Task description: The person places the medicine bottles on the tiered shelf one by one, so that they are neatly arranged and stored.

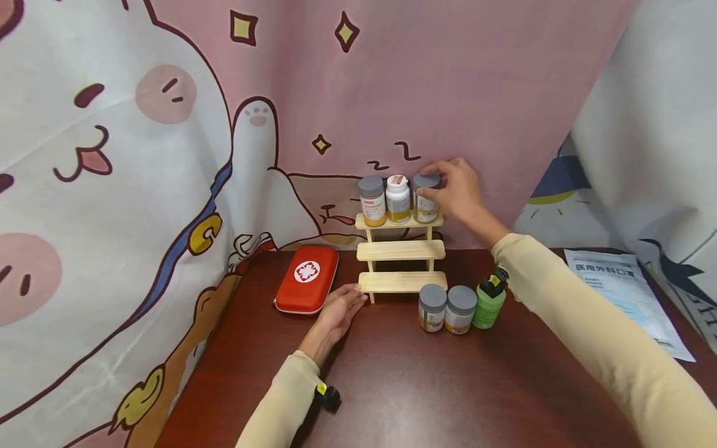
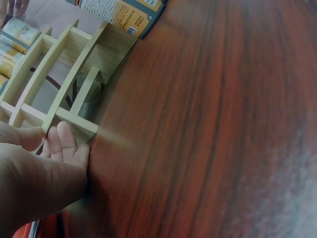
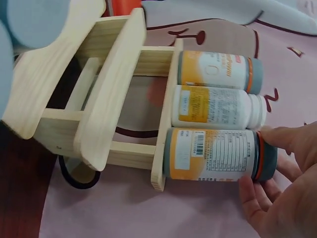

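Observation:
A small three-step wooden stand [image 1: 401, 251] stands on the table. My left hand [image 1: 338, 313] is at the left end of its lowest step, pinching the corner between thumb and fingers [image 2: 63, 141]. On the top step, my right hand [image 1: 456, 190] grips the grey lid of the rightmost supplement jar [image 3: 213, 154], thumb on one side and fingers on the other. That jar stands upright on the step. Beside it are a white bottle [image 1: 398, 202] with a yellow label and another grey-lidded jar [image 1: 372, 202] at the left.
Two grey-lidded jars [image 1: 432, 309] and a green bottle [image 1: 488, 306] stand in front of the stand's right end. A red first-aid case [image 1: 308, 280] lies left of it. A mask packet [image 1: 627, 295] lies at far right. A patterned cloth [image 1: 493, 81] hangs close behind.

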{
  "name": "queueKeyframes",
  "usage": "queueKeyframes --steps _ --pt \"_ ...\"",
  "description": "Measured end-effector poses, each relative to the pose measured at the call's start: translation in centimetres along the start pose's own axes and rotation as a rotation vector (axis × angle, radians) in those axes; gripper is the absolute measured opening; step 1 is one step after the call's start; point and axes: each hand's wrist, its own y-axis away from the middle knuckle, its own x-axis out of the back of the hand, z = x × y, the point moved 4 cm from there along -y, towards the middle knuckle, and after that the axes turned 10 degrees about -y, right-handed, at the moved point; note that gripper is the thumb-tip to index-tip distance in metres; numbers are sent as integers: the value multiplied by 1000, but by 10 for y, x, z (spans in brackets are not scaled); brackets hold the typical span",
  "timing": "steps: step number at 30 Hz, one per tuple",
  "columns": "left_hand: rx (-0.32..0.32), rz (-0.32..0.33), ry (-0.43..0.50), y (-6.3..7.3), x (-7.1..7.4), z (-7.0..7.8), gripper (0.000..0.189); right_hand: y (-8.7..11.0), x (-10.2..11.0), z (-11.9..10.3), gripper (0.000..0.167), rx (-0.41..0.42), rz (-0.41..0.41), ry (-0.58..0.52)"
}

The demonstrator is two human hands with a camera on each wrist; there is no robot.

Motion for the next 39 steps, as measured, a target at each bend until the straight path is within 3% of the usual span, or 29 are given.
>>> queueKeyframes --steps 9,16,22,33,39 --pt "6 -7 3 -1 0 -1 10 1 1 8 37 -3 -6 -25" --pt "10 0 9 -1 -1 0 10 11 -3 12 35 99 91 -53" --pt "8 1 12 0 -1 0 8 15 -4 17 31 135 152 -72" --pt "24 14 21 1 -1 1 6 19 -4 20 30 189 166 -93" --pt "32 5 29 0 0 1 8 30 5 28 35 207 156 -164"
